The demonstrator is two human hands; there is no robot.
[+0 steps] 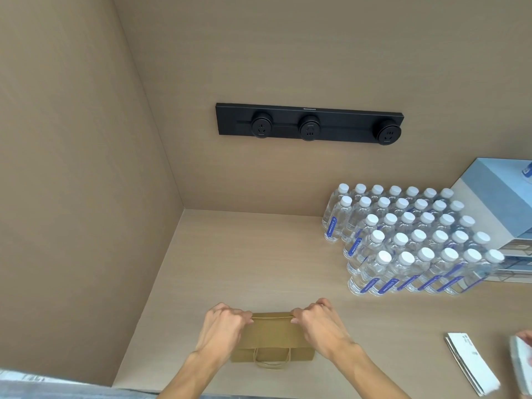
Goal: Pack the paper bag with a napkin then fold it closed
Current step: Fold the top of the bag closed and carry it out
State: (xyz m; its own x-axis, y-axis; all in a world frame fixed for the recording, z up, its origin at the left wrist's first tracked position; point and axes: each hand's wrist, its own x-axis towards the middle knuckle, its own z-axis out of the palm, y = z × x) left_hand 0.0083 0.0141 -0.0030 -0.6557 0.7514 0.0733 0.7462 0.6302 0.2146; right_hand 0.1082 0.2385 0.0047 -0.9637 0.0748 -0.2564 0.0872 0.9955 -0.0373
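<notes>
**Both hands pinching the far edge of the flat brown bag**

I am seeing the wooden counter (259, 254) filling the lower part of the view, with tan walls closing it in at the back and on the left. On it, near the front edge and left of centre, the paper bag (272, 338) is lying flat. It is plain brown kraft paper, wider than deep, and its twisted paper handle (272, 361) is looping out toward me from the near edge. A crease or folded strip is running along its far edge.

I am not making out any napkin inside the bag; its interior is hidden. At the far right, a stack of white folded sheets (472, 364) is running out of frame, and I cannot tell whether these are napkins. Another white thing at the right border is cut off too.

The bag is sitting between and under both hands. My left hand (221, 326) is gripping the far left corner with curled fingers, and my right hand (319, 321) is gripping the far right corner the same way, knuckles up. The forearms are covering the bag's two side edges.

Behind, to the right, a block of water bottles (414, 240) is standing well apart from the bag.
</notes>
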